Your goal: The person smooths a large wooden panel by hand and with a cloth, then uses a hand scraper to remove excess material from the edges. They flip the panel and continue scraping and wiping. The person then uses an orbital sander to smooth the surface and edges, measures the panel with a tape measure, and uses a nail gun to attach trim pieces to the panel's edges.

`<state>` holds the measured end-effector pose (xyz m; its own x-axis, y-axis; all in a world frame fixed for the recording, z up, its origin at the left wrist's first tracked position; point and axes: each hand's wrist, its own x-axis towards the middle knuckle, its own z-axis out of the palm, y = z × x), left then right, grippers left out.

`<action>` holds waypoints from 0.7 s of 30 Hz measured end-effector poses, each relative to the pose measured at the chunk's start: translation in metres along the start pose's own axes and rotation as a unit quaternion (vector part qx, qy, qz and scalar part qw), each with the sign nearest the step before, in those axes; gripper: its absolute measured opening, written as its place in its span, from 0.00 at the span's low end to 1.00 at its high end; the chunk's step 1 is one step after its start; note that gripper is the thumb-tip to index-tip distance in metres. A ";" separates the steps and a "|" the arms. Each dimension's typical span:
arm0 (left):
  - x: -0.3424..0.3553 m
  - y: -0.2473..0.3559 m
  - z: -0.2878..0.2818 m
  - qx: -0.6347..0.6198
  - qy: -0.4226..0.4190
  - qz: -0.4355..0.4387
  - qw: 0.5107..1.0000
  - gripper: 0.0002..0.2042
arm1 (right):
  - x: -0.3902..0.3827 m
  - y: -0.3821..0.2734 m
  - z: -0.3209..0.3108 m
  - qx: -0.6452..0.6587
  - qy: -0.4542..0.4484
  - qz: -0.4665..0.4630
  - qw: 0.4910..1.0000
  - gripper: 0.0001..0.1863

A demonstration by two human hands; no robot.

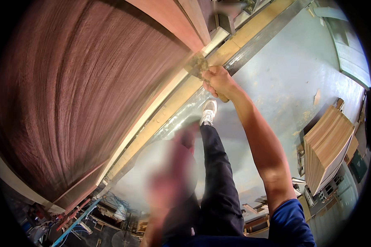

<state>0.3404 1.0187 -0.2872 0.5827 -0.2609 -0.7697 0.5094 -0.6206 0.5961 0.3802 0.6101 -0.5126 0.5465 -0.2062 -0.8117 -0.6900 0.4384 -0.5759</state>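
Above the frame's centre, a stained brown hand tool (200, 65), its wide end blurred, is beside a reddish wood panel (86, 82) at upper left. The right hand (221, 80) wraps its fingers round the handle (224, 98); the left hand (165, 191), lower centre, is too blurred to tell.

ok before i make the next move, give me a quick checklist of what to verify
1. Right hand closed around the brown-handled hand tool: ok.
2. Tool's head touching the large reddish-brown wood-grain panel: cannot tell; the head is motion-blurred at the panel's edge.
3. Left hand grip: cannot tell; it is blurred over.
4. White lace-up shoe apart from the tool's head: ok in this view.
5. Panel secured against the long yellow beam beside it: cannot tell; no fastening is clearly visible.
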 end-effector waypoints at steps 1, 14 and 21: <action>0.000 0.000 0.000 -0.045 -0.004 0.001 0.999 0.09 | -0.003 -0.002 -0.002 0.000 -0.002 -0.004 1.000 0.15; 0.096 0.098 0.045 0.122 0.006 0.079 0.989 0.13 | -0.182 0.048 0.034 -0.291 -0.122 -0.340 0.886 0.07; 0.144 0.072 0.009 0.043 0.079 -0.016 0.996 0.10 | -0.164 0.007 0.004 -0.303 0.075 -0.145 0.939 0.07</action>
<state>0.4550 0.9295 -0.3570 0.6627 -0.1253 -0.7383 0.4765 -0.6900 0.5449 0.2880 0.6505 -0.3827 0.7111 -0.3809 -0.5910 -0.6910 -0.2233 -0.6875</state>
